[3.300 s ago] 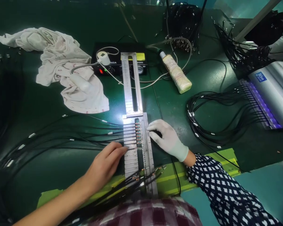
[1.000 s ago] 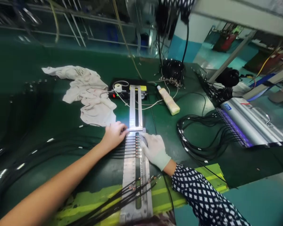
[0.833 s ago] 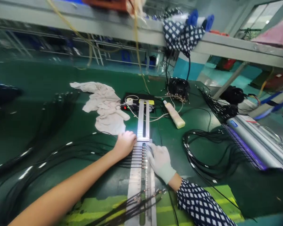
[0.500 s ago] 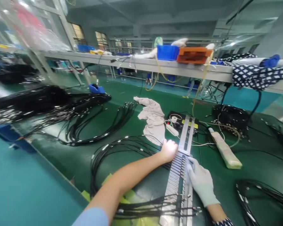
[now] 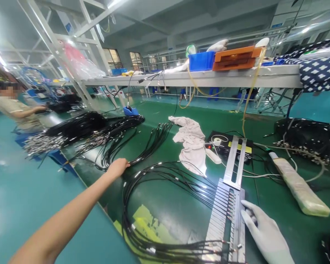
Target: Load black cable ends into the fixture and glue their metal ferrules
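My bare left hand (image 5: 118,168) reaches to the left, its fingers closed at a bundle of black cables (image 5: 145,150) on the green table; the fingertips are partly hidden. My right hand (image 5: 261,227), in a white glove, grips the right edge of a slotted metal fixture (image 5: 218,216) with curled fingers. Several cables lie across the fixture's slots, their metal ends in a row along its right-hand rail. From there a looped cable bundle (image 5: 126,205) curves left over the table and comes back to the fixture's near end.
A crumpled cloth (image 5: 191,146) lies beyond the fixture. Near its far end sit a black control box (image 5: 216,137) and a wrapped handle (image 5: 299,183). A large cable heap (image 5: 82,124) covers the far left. Bins (image 5: 200,61) stand on the shelf; a person (image 5: 19,110) sits at far left.
My left hand has left the fixture and moved left to the loose cable bundle. My right hand stays at the fixture's right edge. The view has swung left.
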The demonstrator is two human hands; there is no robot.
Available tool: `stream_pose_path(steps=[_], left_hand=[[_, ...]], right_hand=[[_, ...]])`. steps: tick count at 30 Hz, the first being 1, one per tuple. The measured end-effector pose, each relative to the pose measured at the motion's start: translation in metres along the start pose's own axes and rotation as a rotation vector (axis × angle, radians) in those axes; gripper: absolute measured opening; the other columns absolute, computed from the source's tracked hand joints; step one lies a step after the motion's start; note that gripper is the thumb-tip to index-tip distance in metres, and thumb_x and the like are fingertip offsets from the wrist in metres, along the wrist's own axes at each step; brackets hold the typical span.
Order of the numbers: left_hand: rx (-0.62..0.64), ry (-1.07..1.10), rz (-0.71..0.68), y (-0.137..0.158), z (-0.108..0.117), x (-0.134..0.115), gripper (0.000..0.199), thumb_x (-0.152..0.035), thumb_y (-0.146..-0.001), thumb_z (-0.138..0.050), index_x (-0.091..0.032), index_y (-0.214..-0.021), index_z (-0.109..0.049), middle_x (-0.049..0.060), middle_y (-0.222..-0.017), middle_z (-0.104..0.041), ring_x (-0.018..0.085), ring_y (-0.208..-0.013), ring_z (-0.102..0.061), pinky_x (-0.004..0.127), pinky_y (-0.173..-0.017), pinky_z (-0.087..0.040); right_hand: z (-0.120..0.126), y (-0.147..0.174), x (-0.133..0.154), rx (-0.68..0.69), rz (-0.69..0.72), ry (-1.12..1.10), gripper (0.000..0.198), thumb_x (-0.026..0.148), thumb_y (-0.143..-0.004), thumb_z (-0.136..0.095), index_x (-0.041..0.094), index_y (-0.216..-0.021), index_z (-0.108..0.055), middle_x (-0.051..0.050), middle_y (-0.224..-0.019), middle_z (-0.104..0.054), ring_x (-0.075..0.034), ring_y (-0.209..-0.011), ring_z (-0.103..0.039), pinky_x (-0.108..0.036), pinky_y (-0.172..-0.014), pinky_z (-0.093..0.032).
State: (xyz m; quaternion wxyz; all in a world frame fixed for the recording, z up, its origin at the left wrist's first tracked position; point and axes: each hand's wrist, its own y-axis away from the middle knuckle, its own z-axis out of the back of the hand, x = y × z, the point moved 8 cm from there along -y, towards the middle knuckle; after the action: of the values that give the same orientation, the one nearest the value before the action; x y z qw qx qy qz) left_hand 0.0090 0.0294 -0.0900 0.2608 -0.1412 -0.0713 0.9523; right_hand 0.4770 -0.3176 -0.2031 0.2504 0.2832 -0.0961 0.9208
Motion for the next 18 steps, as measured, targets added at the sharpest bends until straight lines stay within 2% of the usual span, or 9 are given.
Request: stream_pose_path(steps=[2, 4, 7, 9, 11, 14, 17, 18], left_hand=[[0.091, -0.032, 0.121, 0.005, -0.007, 0.022, 0.028, -0.037, -0.092, -0.059, -0.017, -0.112, -0.060, 0.006, -0.108, -0.063, 0.017, -0.091, -0.063, 0.035, -0.078, -0.056], [0.145, -0.039, 0.198, 0.005, -0.007, 0.032, 0.029, -0.039, -0.092, -0.059, -0.014, -0.106, -0.061, 0.004, -0.101, -0.064, 0.017, -0.086, -0.064, 0.034, -0.075, -0.056], [0.168, -0.029, 0.249, -0.005, 0.006, 0.034, 0.032, -0.043, -0.093, -0.057, -0.012, -0.094, -0.062, 0.000, -0.086, -0.063, 0.014, -0.073, -0.062, 0.029, -0.067, -0.054], [0.141, -0.023, 0.238, -0.015, 0.022, 0.025, 0.035, -0.046, -0.092, -0.057, -0.013, -0.084, -0.061, -0.002, -0.074, -0.060, 0.012, -0.065, -0.058, 0.027, -0.063, -0.051], [0.063, -0.025, 0.199, -0.026, 0.045, 0.005, 0.039, -0.047, -0.090, -0.056, -0.015, -0.069, -0.057, -0.003, -0.064, -0.055, 0.012, -0.061, -0.054, 0.027, -0.061, -0.046], [-0.143, -0.041, 0.121, -0.024, 0.087, -0.044, 0.042, -0.046, -0.089, -0.048, -0.019, -0.057, -0.045, -0.001, -0.063, -0.050, 0.015, -0.067, -0.051, 0.028, -0.065, -0.039], [-0.265, -0.052, -0.007, 0.021, 0.113, -0.114, 0.044, -0.051, -0.088, -0.044, -0.021, -0.056, -0.040, 0.000, -0.063, -0.046, 0.015, -0.064, -0.046, 0.030, -0.064, -0.035], [-0.233, -0.078, -0.127, 0.046, 0.111, -0.144, 0.046, -0.052, -0.089, -0.044, -0.021, -0.054, -0.040, -0.001, -0.059, -0.043, 0.015, -0.058, -0.043, 0.031, -0.060, -0.033]], right_hand=[[0.000, 0.000, 0.001, 0.005, 0.004, 0.007, 0.054, 0.059, -0.084, -0.041, 0.025, -0.119, -0.063, -0.004, -0.094, -0.071, -0.025, -0.085, -0.068, -0.042, -0.084, -0.054], [0.001, 0.001, 0.003, 0.011, 0.016, 0.016, 0.054, 0.058, -0.085, -0.040, 0.025, -0.120, -0.063, -0.005, -0.098, -0.071, -0.025, -0.086, -0.068, -0.042, -0.085, -0.053], [0.001, 0.004, 0.005, 0.009, 0.033, 0.017, 0.052, 0.057, -0.086, -0.039, 0.025, -0.120, -0.063, -0.005, -0.103, -0.071, -0.025, -0.089, -0.067, -0.043, -0.088, -0.051], [0.001, 0.005, 0.006, 0.003, 0.036, 0.011, 0.051, 0.056, -0.086, -0.039, 0.025, -0.120, -0.063, -0.005, -0.102, -0.071, -0.025, -0.089, -0.067, -0.044, -0.089, -0.051], [0.001, 0.006, 0.008, -0.007, 0.037, 0.007, 0.050, 0.055, -0.087, -0.040, 0.025, -0.119, -0.063, -0.005, -0.100, -0.071, -0.026, -0.090, -0.066, -0.044, -0.089, -0.050], [0.003, 0.008, 0.011, -0.018, 0.044, 0.001, 0.048, 0.053, -0.089, -0.040, 0.025, -0.119, -0.063, -0.006, -0.102, -0.071, -0.027, -0.095, -0.065, -0.045, -0.091, -0.048], [0.005, 0.011, 0.016, -0.007, 0.050, -0.005, 0.047, 0.051, -0.089, -0.040, 0.024, -0.119, -0.063, -0.006, -0.106, -0.070, -0.026, -0.093, -0.065, -0.046, -0.092, -0.047], [0.005, 0.011, 0.018, -0.004, 0.052, -0.005, 0.046, 0.051, -0.089, -0.040, 0.024, -0.119, -0.063, -0.006, -0.106, -0.070, -0.026, -0.092, -0.065, -0.045, -0.091, -0.047]])
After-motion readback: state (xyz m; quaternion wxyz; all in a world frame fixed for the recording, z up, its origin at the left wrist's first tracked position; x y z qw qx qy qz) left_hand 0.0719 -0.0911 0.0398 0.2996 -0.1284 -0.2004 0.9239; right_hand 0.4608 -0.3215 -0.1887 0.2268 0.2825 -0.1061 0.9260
